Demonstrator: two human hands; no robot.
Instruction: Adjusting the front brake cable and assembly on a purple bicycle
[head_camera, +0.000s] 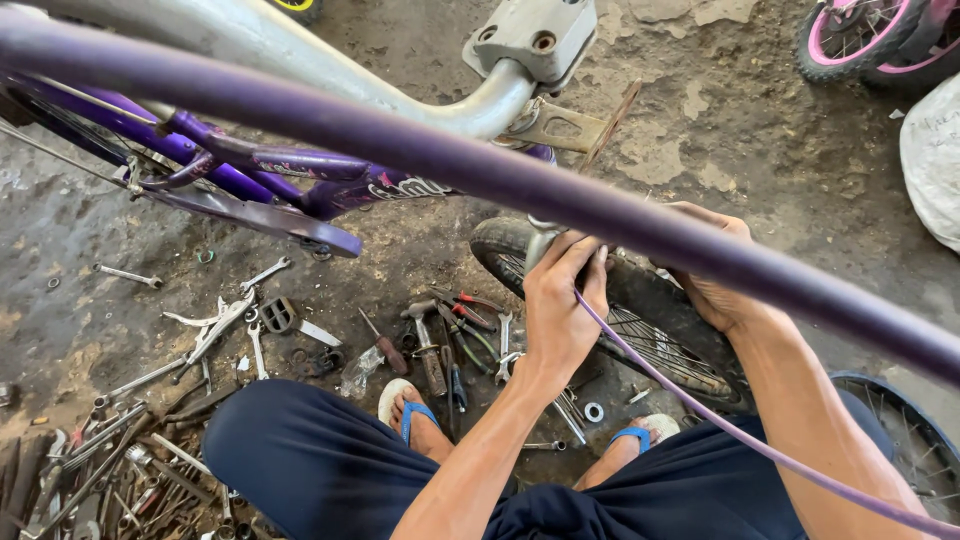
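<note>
At the frame's centre, both hands grip a bicycle wheel (640, 330).
Left hand (560, 305) clamped at its ten o'clock, right hand (715, 270) at one o'clock; tools (430, 340) lie near.

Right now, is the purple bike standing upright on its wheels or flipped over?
Flipped over. The purple bike frame hangs above with its grey stem pointing toward the camera, while both hands, left and right, work on the wheel.

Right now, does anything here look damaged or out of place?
Yes. Many tools lie scattered over the cracked dirty floor. The small bicycle has no handlebar in its stem clamp. Both hands, left and right, grip the front wheel.
</note>
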